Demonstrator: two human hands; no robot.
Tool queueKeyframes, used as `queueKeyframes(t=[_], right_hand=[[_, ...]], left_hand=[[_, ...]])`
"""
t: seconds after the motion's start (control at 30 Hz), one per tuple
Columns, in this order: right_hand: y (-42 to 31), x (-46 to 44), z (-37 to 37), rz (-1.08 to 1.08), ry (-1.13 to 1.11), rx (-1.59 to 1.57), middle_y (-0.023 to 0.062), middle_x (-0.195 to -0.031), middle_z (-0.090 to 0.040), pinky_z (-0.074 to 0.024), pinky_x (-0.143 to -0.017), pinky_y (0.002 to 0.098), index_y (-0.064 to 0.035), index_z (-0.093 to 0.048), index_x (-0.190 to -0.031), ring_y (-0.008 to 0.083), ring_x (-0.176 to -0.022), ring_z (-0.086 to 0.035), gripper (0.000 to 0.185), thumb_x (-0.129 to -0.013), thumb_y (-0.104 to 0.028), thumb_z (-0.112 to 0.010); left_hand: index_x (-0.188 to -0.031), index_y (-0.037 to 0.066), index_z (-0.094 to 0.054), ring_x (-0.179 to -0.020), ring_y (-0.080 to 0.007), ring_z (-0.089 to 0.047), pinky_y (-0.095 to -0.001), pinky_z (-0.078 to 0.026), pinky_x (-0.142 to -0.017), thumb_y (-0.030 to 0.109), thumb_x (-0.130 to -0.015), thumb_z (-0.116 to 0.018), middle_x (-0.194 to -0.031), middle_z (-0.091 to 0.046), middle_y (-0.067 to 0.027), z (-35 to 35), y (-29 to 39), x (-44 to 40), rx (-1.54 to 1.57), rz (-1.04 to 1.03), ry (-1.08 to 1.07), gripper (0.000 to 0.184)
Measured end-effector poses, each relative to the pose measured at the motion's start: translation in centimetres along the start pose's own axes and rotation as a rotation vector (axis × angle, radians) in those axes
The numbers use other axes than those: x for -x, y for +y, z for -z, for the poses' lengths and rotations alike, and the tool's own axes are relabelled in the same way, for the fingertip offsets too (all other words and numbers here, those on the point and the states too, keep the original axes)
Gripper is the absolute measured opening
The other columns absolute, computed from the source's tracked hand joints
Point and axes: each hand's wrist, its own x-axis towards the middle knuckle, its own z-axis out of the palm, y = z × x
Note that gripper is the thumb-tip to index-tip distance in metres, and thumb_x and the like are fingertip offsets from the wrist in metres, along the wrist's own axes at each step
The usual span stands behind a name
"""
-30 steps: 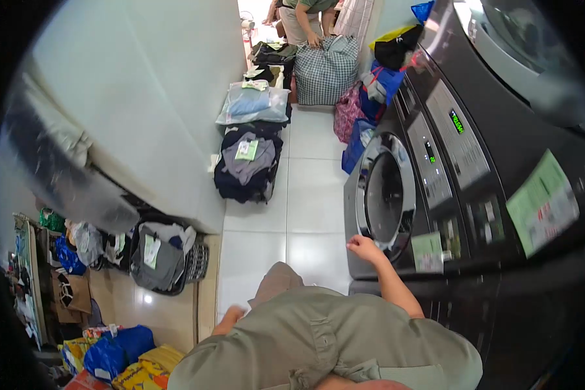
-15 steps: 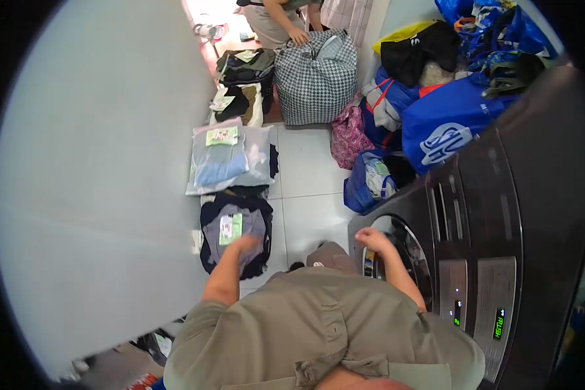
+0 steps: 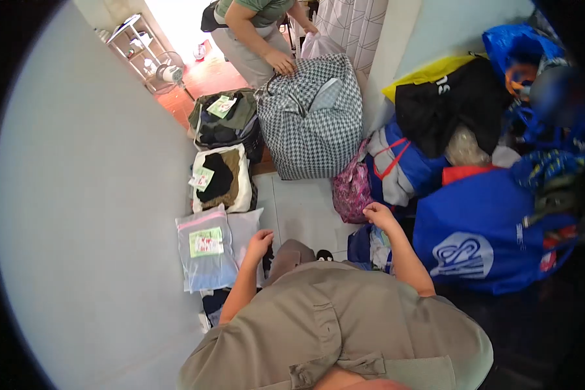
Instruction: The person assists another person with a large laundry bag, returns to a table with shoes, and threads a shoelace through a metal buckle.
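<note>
- Hovering at 11 o'clock: left hand [image 3: 260, 246], fingers curled together, beside the zip bag [image 3: 208, 268] at 10.
- 1 o'clock: right hand [image 3: 381, 216], fingers bent together, near the pink bag [image 3: 353, 193] at 12.
- 2 o'clock: blue bag [image 3: 494, 218].
- 12 o'clock, farther: checked bag [image 3: 312, 133] standing in the way, co-worker's hand [image 3: 281, 62] on it.
- 11 o'clock, farthest: shelf [image 3: 131, 53], newly in view.

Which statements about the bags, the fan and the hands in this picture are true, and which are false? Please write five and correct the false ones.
1. The other person's hand touches the large houndstooth bag. True.
2. The fan stands at the right side of the picture. False: it stands at the upper left.
3. The big blue bag carries a white emblem. True.
4. The left hand grips the houndstooth bag. False: it is away from it, beside the zip bag.
5. The right hand appears near the pink bag. True.
</note>
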Motion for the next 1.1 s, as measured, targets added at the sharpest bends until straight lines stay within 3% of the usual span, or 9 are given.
queueKeyframes(t=[0.2,0.4,0.5,0.6,0.7,0.87,0.93,1.03,1.1], right_hand=[[-5.0,-12.3,2.7,0.047,0.014,-0.112,0.0044,-0.073,-0.056,-0.0433,-0.058,0.0245,-0.0009,-0.056,-0.091,0.0119,-0.059,-0.052,0.021,-0.078,-0.018,-0.057],[-6.1,-21.6,4.0,-0.143,0.156,-0.008,0.0067,-0.074,-0.057,-0.0437,-0.060,0.0253,-0.0001,-0.056,-0.092,0.0137,-0.062,-0.054,0.029,-0.074,-0.022,-0.062],[-13.0,-24.8,5.4,0.005,0.264,0.043,0.0186,-0.096,-0.055,-0.0436,-0.076,0.0337,0.0036,-0.043,-0.112,0.0269,-0.087,-0.054,0.063,-0.066,-0.028,-0.069],[-13.3,-30.6,6.1,0.082,0.607,0.287,0.0244,-0.112,-0.046,-0.0370,-0.088,0.0369,0.0032,-0.035,-0.119,0.0340,-0.103,-0.047,0.084,-0.058,-0.040,-0.073],[-16.8,-35.7,8.1,0.041,0.547,0.223,0.0257,-0.121,-0.037,-0.0326,-0.093,0.0393,0.0013,-0.026,-0.126,0.0376,-0.112,-0.038,0.098,-0.054,-0.044,-0.074],[-21.5,-42.3,8.1,0.031,0.607,0.178,0.0243,-0.120,-0.040,-0.0353,-0.090,0.0396,-0.0039,-0.024,-0.129,0.0365,-0.110,-0.040,0.098,-0.054,-0.043,-0.074],[-22.6,-44.2,8.4,-0.043,0.623,0.202,0.0237,-0.117,-0.043,-0.0370,-0.088,0.0393,-0.0058,-0.024,-0.130,0.0360,-0.108,-0.043,0.096,-0.056,-0.042,-0.073],[-18.9,-47.7,7.1,-0.076,0.479,0.294,0.0181,-0.102,-0.056,-0.0433,-0.075,0.0422,-0.0083,-0.036,-0.124,0.0357,-0.089,-0.054,0.062,-0.070,-0.027,-0.061],[-16.8,-48.2,5.1,-0.059,0.349,0.339,0.0203,-0.098,-0.057,-0.0428,-0.075,0.0425,-0.0064,-0.038,-0.122,0.0366,-0.089,-0.054,0.057,-0.072,-0.025,-0.058]], left_hand=[[-0.095,0.000,-0.059,-0.070,-0.0153,-0.055,-0.0277,-0.045,-0.062,0.022,-0.076,-0.057,-0.081,-0.061,-0.0076,4.5,0.7,-9.3,0.013,0.398,0.126,0.030],[-0.094,0.002,-0.061,-0.082,-0.0216,-0.059,-0.0306,-0.044,-0.074,0.028,-0.074,-0.058,-0.085,-0.062,-0.0142,6.5,7.8,-26.1,-0.390,0.357,-0.029,0.033],[-0.099,0.001,-0.058,-0.085,-0.0229,-0.058,-0.0309,-0.044,-0.075,0.025,-0.076,-0.058,-0.091,-0.061,-0.0131,6.6,12.7,-32.8,-0.354,0.073,-0.060,0.033],[-0.101,0.002,-0.056,-0.087,-0.0190,-0.057,-0.0296,-0.043,-0.075,0.023,-0.077,-0.058,-0.092,-0.061,-0.0112,6.2,16.1,-37.5,-0.290,0.178,-0.064,0.032],[-0.100,0.000,-0.056,-0.088,-0.0175,-0.055,-0.0290,-0.042,-0.077,0.022,-0.077,-0.059,-0.093,-0.060,-0.0105,5.8,17.1,-39.8,-0.383,0.111,-0.040,0.032],[-0.102,-0.002,-0.054,-0.090,-0.0178,-0.054,-0.0284,-0.041,-0.079,0.028,-0.077,-0.059,-0.097,-0.058,-0.0098,4.4,16.7,-40.4,-0.174,0.225,-0.060,0.039],[-0.101,0.005,-0.057,-0.069,-0.0129,-0.051,-0.0250,-0.042,-0.062,0.029,-0.079,-0.058,-0.087,-0.057,-0.0024,3.7,16.3,-41.4,-0.081,0.293,0.071,0.033],[-0.115,0.009,-0.047,-0.084,-0.0189,-0.049,-0.0366,-0.042,-0.069,0.042,-0.073,-0.060,-0.105,-0.050,-0.0060,2.6,21.4,-42.5,0.033,0.451,0.110,0.055],[-0.120,0.010,-0.042,-0.092,-0.0223,-0.048,-0.0419,-0.042,-0.073,0.046,-0.071,-0.061,-0.113,-0.047,-0.0078,1.3,24.3,-44.6,0.100,0.567,0.166,0.063]])
